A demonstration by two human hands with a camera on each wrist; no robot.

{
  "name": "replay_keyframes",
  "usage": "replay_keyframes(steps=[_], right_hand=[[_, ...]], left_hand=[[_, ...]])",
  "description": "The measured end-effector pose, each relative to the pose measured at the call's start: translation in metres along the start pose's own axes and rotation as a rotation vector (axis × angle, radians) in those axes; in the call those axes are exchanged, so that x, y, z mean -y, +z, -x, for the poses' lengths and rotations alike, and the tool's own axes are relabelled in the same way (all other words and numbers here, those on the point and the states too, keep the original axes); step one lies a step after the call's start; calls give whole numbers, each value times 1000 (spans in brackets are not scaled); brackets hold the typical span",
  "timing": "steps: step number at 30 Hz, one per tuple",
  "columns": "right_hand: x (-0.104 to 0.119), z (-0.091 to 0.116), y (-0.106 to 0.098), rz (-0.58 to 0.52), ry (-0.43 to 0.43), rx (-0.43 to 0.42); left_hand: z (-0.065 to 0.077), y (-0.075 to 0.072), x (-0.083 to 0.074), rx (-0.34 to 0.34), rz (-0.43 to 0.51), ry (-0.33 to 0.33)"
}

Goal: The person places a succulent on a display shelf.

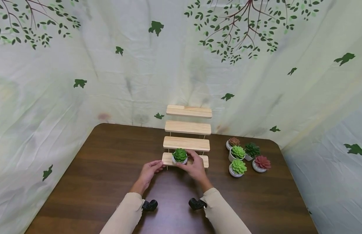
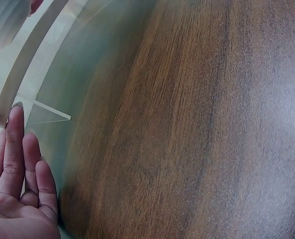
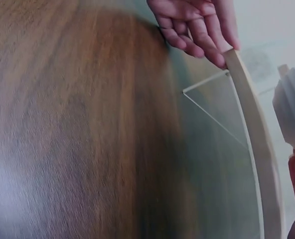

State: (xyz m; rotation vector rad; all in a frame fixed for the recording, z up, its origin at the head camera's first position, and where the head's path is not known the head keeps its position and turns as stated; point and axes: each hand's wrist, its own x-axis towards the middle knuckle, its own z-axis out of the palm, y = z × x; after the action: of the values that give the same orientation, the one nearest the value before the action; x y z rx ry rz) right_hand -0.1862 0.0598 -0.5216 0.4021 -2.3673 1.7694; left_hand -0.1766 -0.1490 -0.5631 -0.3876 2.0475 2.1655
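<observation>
A small green succulent in a white pot (image 1: 180, 156) is at the lowest wooden shelf (image 1: 205, 161) of a tiered stand, left of the shelf's middle. My right hand (image 1: 195, 167) grips this pot from the right, thumb in front and fingers behind. In the right wrist view the ribbed white pot (image 3: 290, 109) shows at the right edge, next to the fingertips. My left hand (image 1: 150, 173) pinches the left end of the same shelf between thumb and fingers. Whether the pot's base rests on the board is hard to tell.
Three more wooden shelves (image 1: 186, 143) rise behind in steps on thin metal wire. Right of the stand several potted succulents cluster: a brown one (image 1: 234, 141), a dark green one (image 1: 252, 149), a red one (image 1: 262, 162) and light green ones (image 1: 238, 166). A leaf-patterned cloth (image 1: 125, 81) hangs behind the brown table (image 1: 119, 146).
</observation>
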Motion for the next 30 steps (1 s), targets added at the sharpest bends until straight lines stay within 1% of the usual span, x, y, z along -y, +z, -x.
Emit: replay_keyframes(steps=[2,7,9,14,16,22,25,30], right_hand=[[-8,-1,5,-8,4,3],[-12,-2,13,-67,73,32],[-11,-2,16,-70,88,38],[-10,-5,21,-93,56,38],[-10,-6,25,-85,41,28],[-8,-6,34,-52,82,-27],[-7,-5,37,-54,95,-26],[-6,-4,40,-94,73,-6]], left_hand=[[0,0,0,-3,4,-6],[-1,-1,1,7,11,-9],[-1,-1,1,13,8,1],[-2,-1,-1,8,2,19],[-1,-1,-2,0,7,11],[0,1,-3,12,19,11],[1,2,-3,18,17,21],[1,2,-2,13,6,20]])
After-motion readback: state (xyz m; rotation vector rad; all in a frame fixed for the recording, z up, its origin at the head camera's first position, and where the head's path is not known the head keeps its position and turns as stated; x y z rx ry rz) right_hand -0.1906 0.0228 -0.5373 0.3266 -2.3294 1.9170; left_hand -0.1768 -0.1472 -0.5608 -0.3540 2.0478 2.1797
